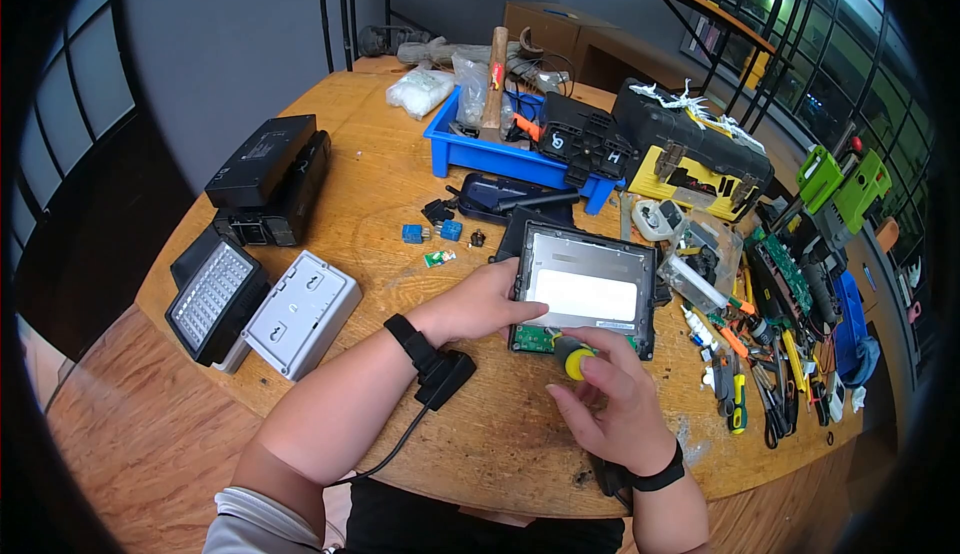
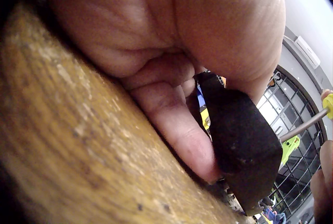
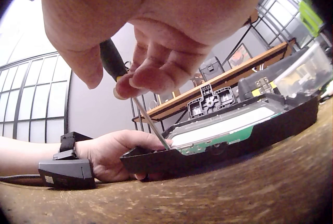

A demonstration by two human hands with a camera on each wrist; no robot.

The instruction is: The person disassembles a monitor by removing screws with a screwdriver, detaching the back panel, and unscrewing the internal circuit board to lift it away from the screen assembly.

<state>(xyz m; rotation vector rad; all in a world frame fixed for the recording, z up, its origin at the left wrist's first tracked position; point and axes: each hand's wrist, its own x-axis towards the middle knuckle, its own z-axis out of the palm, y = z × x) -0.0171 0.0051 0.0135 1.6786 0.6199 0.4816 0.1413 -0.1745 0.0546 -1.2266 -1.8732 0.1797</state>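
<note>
A black-framed panel [image 1: 585, 289] with a pale screen and a green circuit board [image 1: 533, 339] on its near edge lies flat on the round wooden table [image 1: 480, 434]. My left hand [image 1: 510, 306] grips the panel's near left corner [image 2: 239, 135], thumb on top and fingers against its side. My right hand [image 1: 585, 359] pinches the black and yellow handle of a screwdriver [image 1: 572, 358] in its fingertips. The screwdriver's shaft [image 3: 151, 122] slants down, its tip on the panel [image 3: 223, 135] at the near left corner, close to my left hand [image 3: 117, 151].
Behind the panel are a blue tray [image 1: 470, 149] holding a hammer [image 1: 493, 84] and a black-yellow toolbox [image 1: 690, 154]. Several hand tools [image 1: 770, 354] crowd the right side. An LED lamp [image 1: 212, 299], a white box [image 1: 302, 312] and black cases [image 1: 268, 179] are on the left.
</note>
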